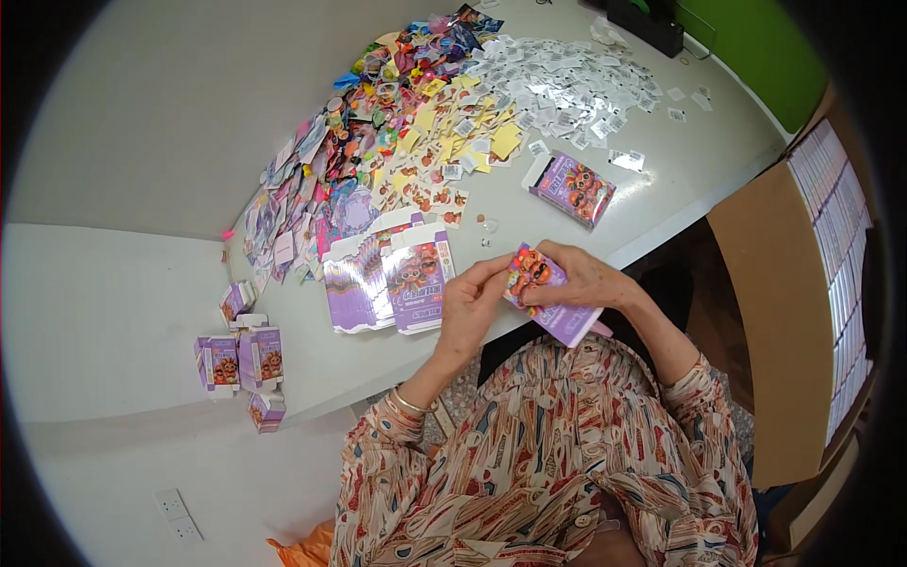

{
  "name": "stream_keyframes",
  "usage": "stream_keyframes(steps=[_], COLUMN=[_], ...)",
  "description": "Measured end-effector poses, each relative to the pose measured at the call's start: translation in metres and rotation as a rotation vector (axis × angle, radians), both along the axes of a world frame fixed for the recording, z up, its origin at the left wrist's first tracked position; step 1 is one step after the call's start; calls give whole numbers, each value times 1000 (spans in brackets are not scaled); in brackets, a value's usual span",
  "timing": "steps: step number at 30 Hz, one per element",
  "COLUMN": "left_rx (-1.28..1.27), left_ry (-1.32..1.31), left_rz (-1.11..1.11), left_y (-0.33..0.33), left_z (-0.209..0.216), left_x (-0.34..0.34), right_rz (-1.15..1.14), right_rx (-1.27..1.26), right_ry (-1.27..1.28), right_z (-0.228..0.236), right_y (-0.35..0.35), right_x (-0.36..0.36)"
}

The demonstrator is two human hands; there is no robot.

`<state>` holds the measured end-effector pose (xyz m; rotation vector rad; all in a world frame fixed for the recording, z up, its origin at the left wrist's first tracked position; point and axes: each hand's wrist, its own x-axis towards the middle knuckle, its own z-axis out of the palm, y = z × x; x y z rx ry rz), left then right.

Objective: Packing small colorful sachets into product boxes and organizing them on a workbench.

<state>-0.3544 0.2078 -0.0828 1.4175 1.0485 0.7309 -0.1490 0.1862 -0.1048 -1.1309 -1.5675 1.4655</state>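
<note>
A small purple printed carton [571,322] is held at a tilt just off the table's front edge, above my lap. My right hand [588,280] wraps around it from the right, its thumb across the printed front. At the carton's upper left end, my left hand [472,300] pinches the edge with closed fingers; whether a flap lies between them is hidden. Another purple carton [574,191] lies beyond my hands, its left end flap standing out. Left of my left hand lie flat, unfolded purple cartons [420,283], overlapping in a stack.
Heaps of silvery-white packets [567,85], yellow and picture cards [425,170], and colourful trinkets [354,142] cover the far table. Several folded cartons [260,354] stand at the left edge. A large cardboard box [779,302] packed with cartons is at the right. A black tape dispenser [647,26] sits far right.
</note>
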Motion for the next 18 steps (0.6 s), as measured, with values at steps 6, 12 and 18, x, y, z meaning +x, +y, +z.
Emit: stream_keyframes(steps=[6,12,18], left_rx=[-609,-769,367], left_ry=[-463,-562,409], left_rz=[88,16,-104], left_y=[12,9,91], left_z=[4,5,0], left_x=[-4,18,-27], right_rz=[-76,-408,-502], right_rx=[-284,198,123], right_ry=[540,1,-224], right_z=[7,11,25], right_y=[-7,-27,-24], right_x=[33,-10,1])
